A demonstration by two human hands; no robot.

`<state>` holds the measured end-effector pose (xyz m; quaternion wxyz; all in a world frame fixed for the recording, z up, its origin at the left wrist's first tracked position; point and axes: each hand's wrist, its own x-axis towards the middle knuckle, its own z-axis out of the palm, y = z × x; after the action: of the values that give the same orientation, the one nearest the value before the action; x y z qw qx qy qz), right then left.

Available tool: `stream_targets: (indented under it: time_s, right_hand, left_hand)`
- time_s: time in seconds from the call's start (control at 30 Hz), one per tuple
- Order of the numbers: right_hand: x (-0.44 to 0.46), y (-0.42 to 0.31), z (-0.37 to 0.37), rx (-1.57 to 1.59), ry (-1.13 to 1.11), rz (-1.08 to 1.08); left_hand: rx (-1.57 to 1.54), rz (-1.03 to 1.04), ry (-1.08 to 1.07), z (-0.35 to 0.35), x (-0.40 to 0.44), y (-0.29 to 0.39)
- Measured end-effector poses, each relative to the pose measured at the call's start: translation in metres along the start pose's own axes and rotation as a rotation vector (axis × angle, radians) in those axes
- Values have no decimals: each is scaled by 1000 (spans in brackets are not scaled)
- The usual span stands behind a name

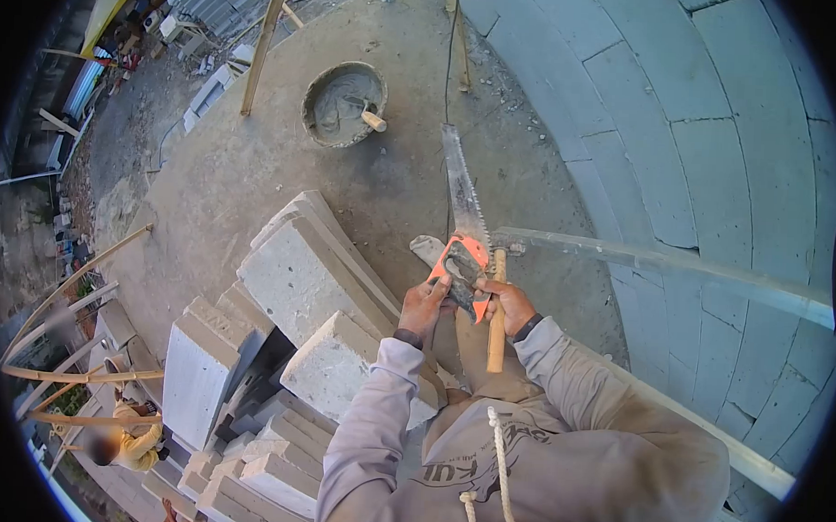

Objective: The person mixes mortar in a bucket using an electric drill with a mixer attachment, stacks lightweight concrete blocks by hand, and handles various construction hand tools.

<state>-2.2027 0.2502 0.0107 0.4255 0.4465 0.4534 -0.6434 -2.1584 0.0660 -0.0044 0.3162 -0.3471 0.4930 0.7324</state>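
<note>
A hand saw (464, 194) with an orange and black handle points away from me, its toothed blade over the concrete floor. My left hand (424, 307) is closed on the left side of the saw's handle. On the other side, my right hand (508, 306) has its fingers bent at the handle and at a hammer (496, 337) with a wooden shaft, which hangs upright beside the saw. Pale blocks (298, 275) are stacked to the left of my left hand.
A bucket of wet mortar (316, 129) with a trowel (373, 120) stands ahead. A block wall (679, 178) curves along the right, with a metal bar (657, 260) reaching from it. Another person (138, 443) in yellow is at the lower left, near wooden poles (82, 376).
</note>
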Motion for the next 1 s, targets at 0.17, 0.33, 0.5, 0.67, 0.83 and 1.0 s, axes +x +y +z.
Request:
stream_targets:
  time_s: [0.17, 0.33, 0.5, 0.67, 0.83, 1.0]
  right_hand:
    - [59, -60, -15, -15, 154, -127]
    - [134, -101, -47, -157, 374, -232]
    - [152, -134, -67, -639, 721, -98]
    - [169, -94, -98, -1076, 680, 80]
    - [141, -84, -55, -1568, 150, 321]
    - [149, -42, -60, -2298, -418, -280]
  left_hand:
    - [451, 275, 355, -32, 9, 64]
    - [830, 425, 974, -105, -46, 83]
    - [1080, 51, 1250, -121, -89, 23]
    - [896, -78, 1188, -111, -85, -39]
    - [851, -63, 1153, -111, -82, -40]
    - [822, -61, 1181, -109, -80, -33]
